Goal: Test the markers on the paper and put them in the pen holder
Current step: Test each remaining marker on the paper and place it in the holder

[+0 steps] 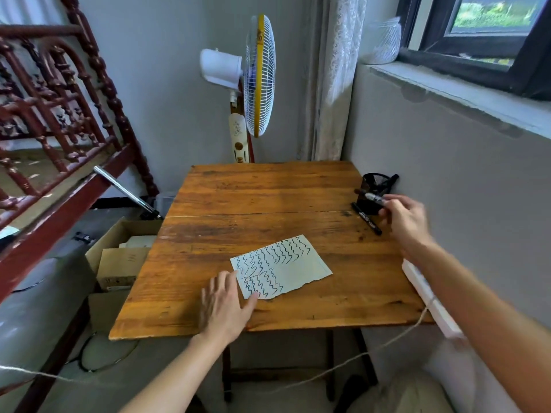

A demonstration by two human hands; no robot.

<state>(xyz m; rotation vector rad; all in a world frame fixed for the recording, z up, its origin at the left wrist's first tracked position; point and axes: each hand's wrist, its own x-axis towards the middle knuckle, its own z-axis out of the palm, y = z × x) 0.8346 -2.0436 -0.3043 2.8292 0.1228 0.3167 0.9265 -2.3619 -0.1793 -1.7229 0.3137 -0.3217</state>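
A sheet of paper (295, 271) covered in wavy marker lines lies near the middle of the wooden table (253, 192). My left hand (225, 305) rests flat on the paper's lower left corner. My right hand (402, 219) holds a black marker (369, 196) roughly level in front of the black mesh pen holder (374, 181) at the table's right edge. One marker (393, 178) sticks out of the holder. Another black marker (366, 219) lies on the table just below the holder.
A standing fan (256, 84) is behind the table. The wall runs along the table's right side, under a window sill. A white power strip (429, 299) lies at the table's right front edge. Cardboard boxes (119, 257) and a red wooden bed frame stand to the left.
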